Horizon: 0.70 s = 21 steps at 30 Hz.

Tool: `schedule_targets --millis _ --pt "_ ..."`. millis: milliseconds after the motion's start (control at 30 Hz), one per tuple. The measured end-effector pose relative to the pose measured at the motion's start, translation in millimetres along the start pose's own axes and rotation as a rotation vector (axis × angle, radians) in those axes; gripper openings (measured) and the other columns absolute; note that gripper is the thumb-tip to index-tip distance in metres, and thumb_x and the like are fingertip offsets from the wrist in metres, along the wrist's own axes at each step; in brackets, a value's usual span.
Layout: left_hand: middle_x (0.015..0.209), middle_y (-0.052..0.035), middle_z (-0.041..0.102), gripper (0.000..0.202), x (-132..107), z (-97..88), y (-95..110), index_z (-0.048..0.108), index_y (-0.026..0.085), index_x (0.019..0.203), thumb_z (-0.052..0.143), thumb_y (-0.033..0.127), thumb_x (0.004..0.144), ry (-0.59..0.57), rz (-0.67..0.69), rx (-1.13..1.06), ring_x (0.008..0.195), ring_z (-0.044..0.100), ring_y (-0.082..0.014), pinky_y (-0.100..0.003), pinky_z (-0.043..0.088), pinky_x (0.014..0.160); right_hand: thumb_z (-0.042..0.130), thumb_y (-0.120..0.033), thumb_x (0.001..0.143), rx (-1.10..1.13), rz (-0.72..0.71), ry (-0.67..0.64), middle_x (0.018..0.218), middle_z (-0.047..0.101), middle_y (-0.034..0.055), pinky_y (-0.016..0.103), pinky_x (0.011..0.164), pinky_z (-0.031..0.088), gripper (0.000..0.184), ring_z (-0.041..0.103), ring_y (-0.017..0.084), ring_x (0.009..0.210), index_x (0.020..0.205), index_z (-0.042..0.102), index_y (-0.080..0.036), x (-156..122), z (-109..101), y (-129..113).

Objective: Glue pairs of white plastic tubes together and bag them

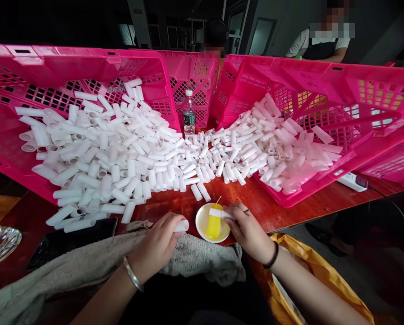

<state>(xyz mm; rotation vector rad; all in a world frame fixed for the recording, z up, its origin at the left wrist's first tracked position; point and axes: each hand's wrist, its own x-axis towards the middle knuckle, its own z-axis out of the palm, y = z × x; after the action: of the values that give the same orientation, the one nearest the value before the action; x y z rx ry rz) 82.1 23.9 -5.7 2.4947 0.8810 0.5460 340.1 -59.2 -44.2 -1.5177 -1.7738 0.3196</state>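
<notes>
My left hand is closed around a short white plastic tube, whose open end points to the right. Between the fingers of my right hand is another white tube, lying level across a yellow block. From here I cannot tell whether that tube touches the block. The block sits in a small white bowl, with a thin stick rising behind it. Just beyond the bowl, two loose tubes lie on the red tabletop.
Pink crates tipped on their sides, one left and one right, spill heaped white tubes. A water bottle stands between them. A grey towel hangs over the near edge; a yellow sack is lower right. People are beyond the crates.
</notes>
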Motion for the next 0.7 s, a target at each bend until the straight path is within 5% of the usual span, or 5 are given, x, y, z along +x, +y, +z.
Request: schedule_targets --millis 100,267,333,533,700 --pt "0.099 -0.0071 0.061 0.012 6.4 13.0 5.1 0.05 0.019 0.098 0.046 0.028 0.091 0.018 -0.007 -0.079 0.093 0.06 -0.0203 -0.035 0.052 0.082 0.042 -0.013 0.092 -0.057 -0.174 -0.03 0.105 0.053 0.0109 0.04 0.085 0.052 0.025 0.056 0.023 0.099 0.109 0.059 -0.02 -2.4 1.1 0.8" --pt "0.13 -0.017 0.049 0.068 23.3 33.4 8.5 0.045 0.019 0.106 0.079 0.055 0.058 -0.035 0.089 -0.12 0.12 0.048 -0.0339 -0.049 0.046 0.096 0.05 -0.023 0.091 0.111 -0.018 -0.005 0.1 0.056 0.0097 0.038 0.079 0.055 0.033 0.059 0.022 0.093 0.124 0.048 -0.019 -4.9 -0.2 1.6" --pt "0.13 -0.0169 0.049 0.075 28.7 40.6 9.1 0.044 0.02 0.108 0.084 0.05 0.052 -0.065 0.078 -0.131 0.121 0.047 -0.0346 -0.051 0.044 0.098 0.05 -0.025 0.092 0.113 0.04 0.032 0.096 0.058 0.0097 0.037 0.076 0.056 0.031 0.061 0.022 0.088 0.122 0.051 -0.018 -5.2 -0.5 -1.9" --pt "0.128 -0.0136 0.051 0.085 32.6 48.4 11.8 0.039 0.021 0.12 0.087 0.035 0.051 -0.076 0.007 -0.178 0.116 0.051 -0.031 -0.048 0.043 0.1 0.049 -0.016 0.091 -0.013 -0.191 -0.012 0.098 0.055 0.009 0.036 0.078 0.054 0.022 0.058 0.021 0.092 0.106 0.064 -0.021 -12.1 -2.5 -12.3" --pt "0.125 -0.0127 0.053 0.084 31.1 47.0 12.1 0.04 0.019 0.12 0.086 0.032 0.051 -0.033 -0.01 -0.237 0.116 0.052 -0.0298 -0.045 0.044 0.099 0.054 -0.031 0.09 0.283 0.193 0.031 0.094 0.061 0.0076 0.034 0.063 0.058 0.038 0.064 0.02 0.075 0.126 0.046 -0.021 -23.1 6.3 -11.3"
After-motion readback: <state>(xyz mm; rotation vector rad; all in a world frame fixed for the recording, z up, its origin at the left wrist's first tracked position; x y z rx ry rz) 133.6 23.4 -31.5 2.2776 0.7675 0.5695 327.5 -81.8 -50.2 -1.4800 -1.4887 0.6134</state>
